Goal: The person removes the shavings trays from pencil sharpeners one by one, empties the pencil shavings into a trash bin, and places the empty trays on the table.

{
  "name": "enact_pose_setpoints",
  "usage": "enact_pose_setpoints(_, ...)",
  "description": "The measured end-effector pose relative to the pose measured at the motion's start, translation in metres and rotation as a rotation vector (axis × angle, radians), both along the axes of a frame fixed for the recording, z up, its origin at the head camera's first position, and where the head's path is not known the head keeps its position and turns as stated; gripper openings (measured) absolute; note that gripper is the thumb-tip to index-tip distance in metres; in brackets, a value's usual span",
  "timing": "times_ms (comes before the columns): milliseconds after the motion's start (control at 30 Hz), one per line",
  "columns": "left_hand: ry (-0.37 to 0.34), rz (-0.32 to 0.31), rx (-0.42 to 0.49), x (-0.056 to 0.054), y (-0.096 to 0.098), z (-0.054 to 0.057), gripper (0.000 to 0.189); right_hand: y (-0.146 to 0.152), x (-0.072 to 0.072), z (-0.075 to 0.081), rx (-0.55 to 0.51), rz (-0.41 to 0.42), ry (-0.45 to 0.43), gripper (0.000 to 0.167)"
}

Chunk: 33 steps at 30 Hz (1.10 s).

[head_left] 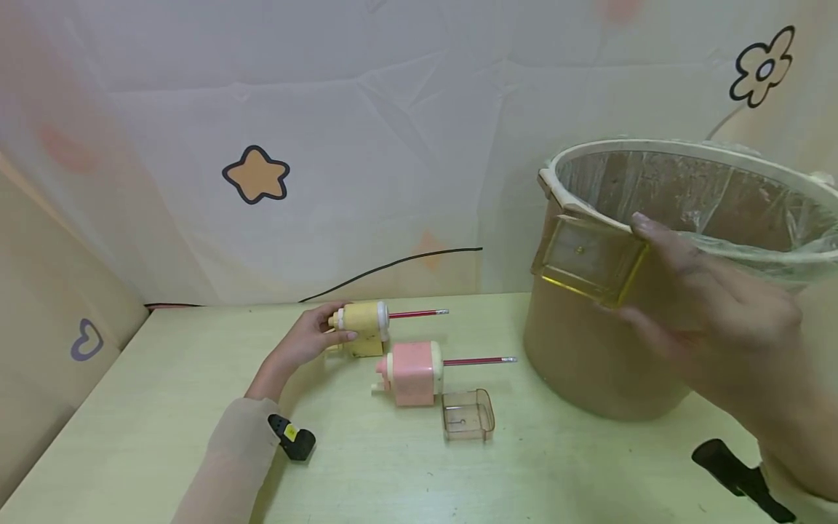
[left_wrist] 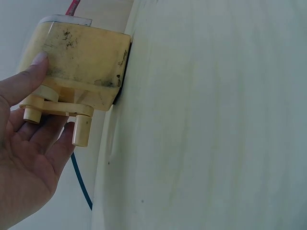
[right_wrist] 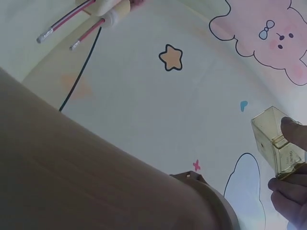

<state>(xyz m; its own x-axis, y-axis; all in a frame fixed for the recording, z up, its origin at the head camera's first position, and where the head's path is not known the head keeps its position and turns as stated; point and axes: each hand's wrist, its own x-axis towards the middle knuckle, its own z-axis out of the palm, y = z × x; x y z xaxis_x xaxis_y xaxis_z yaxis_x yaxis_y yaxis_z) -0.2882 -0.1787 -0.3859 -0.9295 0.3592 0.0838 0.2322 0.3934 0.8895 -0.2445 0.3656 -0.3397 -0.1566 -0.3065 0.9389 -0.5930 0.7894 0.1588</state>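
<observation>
My left hand (head_left: 310, 338) grips a yellow crank pencil sharpener (head_left: 364, 321) at the table's back edge. In the left wrist view its thumb lies on the smudged side of the sharpener body (left_wrist: 88, 62), by the crank handle (left_wrist: 82, 129). A red pencil (head_left: 417, 314) sticks out of the sharpener's front. My right hand (head_left: 733, 313) pinches a clear yellow shavings drawer (head_left: 585, 253) by one end, raised beside the bin's rim. In front of the yellow sharpener stands a pink one (head_left: 414, 373) with another red pencil (head_left: 479, 361) in it.
A large brown bin (head_left: 602, 364) with a clear plastic liner (head_left: 703, 211) stands on the right. One clear pinkish drawer (head_left: 468, 416) lies on the table (head_left: 366, 466) by the pink sharpener. A printed curtain (head_left: 366, 145) hangs behind.
</observation>
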Motion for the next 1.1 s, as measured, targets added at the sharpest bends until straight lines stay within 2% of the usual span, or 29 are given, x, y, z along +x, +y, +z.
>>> enact_pose_setpoints(100,0.003,0.005,-0.009,0.0,0.0,0.0,0.058,-0.083,0.054,0.055,0.003,0.031,-0.011,0.067)
enact_pose_setpoints(167,0.006,0.004,-0.013,0.0,0.0,0.0,0.058,-0.129,0.083,0.086,-0.014,0.073,-0.007,0.057)
enact_pose_setpoints(200,0.005,0.004,-0.013,0.0,0.0,0.0,0.058,-0.146,0.092,0.097,-0.027,0.092,0.001,0.055)
enact_pose_setpoints(267,0.002,0.006,-0.013,-0.001,0.0,0.0,0.058,-0.168,0.102,0.11,-0.04,0.129,0.007,0.052)
enact_pose_setpoints(367,-0.003,0.01,-0.014,0.0,0.0,0.0,0.058,-0.178,0.103,0.111,-0.041,0.16,-0.014,0.052)
enact_pose_setpoints(533,0.003,0.009,-0.02,0.0,0.0,0.001,0.058,-0.179,0.098,0.101,0.002,0.179,-0.124,0.058)
enact_pose_setpoints(767,0.01,0.006,-0.028,-0.001,-0.001,0.001,0.059,-0.189,0.095,0.095,0.002,0.22,-0.241,0.061)
enact_pose_setpoints(967,0.013,0.002,-0.03,-0.001,0.0,0.0,0.059,-0.194,0.089,0.085,-0.013,0.31,-0.335,0.059)
enact_pose_setpoints(1100,0.006,0.009,-0.026,0.0,-0.001,0.001,0.059,-0.197,0.085,0.077,-0.046,0.35,-0.43,0.055)
